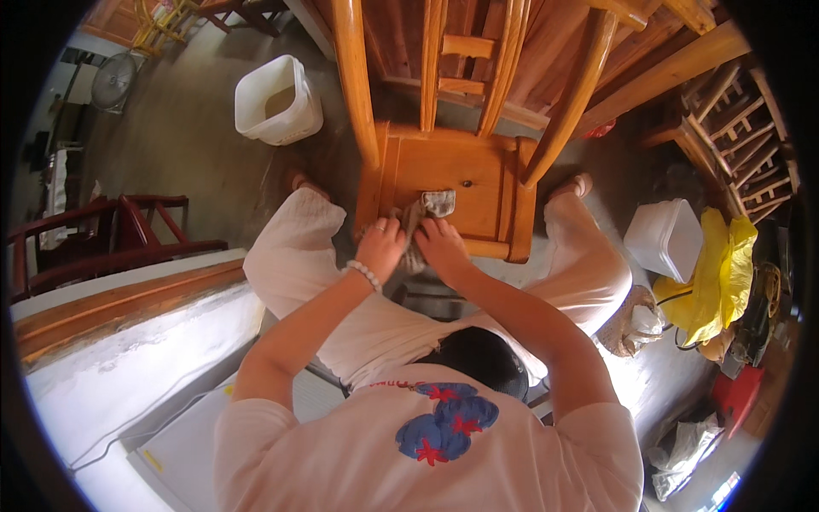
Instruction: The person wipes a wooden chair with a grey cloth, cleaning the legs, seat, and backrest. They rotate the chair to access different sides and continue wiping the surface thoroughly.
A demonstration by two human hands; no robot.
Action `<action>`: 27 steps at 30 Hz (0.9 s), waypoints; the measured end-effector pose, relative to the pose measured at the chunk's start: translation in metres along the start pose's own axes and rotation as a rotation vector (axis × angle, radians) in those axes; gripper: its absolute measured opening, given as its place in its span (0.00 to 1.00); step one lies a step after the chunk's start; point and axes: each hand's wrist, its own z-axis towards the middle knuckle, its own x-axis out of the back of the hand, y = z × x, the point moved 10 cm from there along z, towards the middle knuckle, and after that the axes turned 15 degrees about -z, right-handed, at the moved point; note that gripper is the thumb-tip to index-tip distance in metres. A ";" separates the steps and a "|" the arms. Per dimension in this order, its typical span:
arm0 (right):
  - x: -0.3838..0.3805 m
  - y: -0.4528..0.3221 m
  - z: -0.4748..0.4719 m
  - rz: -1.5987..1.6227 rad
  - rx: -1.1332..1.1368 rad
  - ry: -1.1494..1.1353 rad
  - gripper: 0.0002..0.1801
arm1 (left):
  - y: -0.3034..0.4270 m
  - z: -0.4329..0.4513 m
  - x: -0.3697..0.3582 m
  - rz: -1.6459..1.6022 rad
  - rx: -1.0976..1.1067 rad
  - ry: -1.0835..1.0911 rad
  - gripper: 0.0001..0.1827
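Before me stands a wooden armchair (pixel 448 166) with a slatted back and a flat, orange-brown seat. Over the near part of its seat, my left hand (pixel 382 248) and my right hand (pixel 443 248) are side by side, both gripping a bunched grey-brown cloth (pixel 413 240). One light corner of the cloth lies on the seat beyond my fingers. A bead bracelet circles my left wrist, and a ring is on a finger of that hand. Fingertips are partly hidden in the folds.
An open white plastic bucket (pixel 278 102) stands on the floor at the upper left. At right are another white bucket (pixel 665 237), a yellow plastic bag (pixel 723 275) and a slatted wooden chair (pixel 742 141). Dark red wooden furniture (pixel 128 237) and a wood-topped low wall (pixel 141 307) lie left.
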 end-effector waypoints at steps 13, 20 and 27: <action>0.023 0.074 -0.054 -0.130 -0.079 -0.080 0.09 | 0.079 0.039 -0.032 -0.301 -0.056 -0.036 0.10; 0.017 -0.001 0.020 0.212 -0.003 0.055 0.16 | -0.014 -0.011 0.000 -0.160 0.120 -0.182 0.13; 0.110 0.151 -0.020 0.373 -0.407 0.563 0.29 | -0.003 0.084 0.027 -0.640 0.196 -0.072 0.24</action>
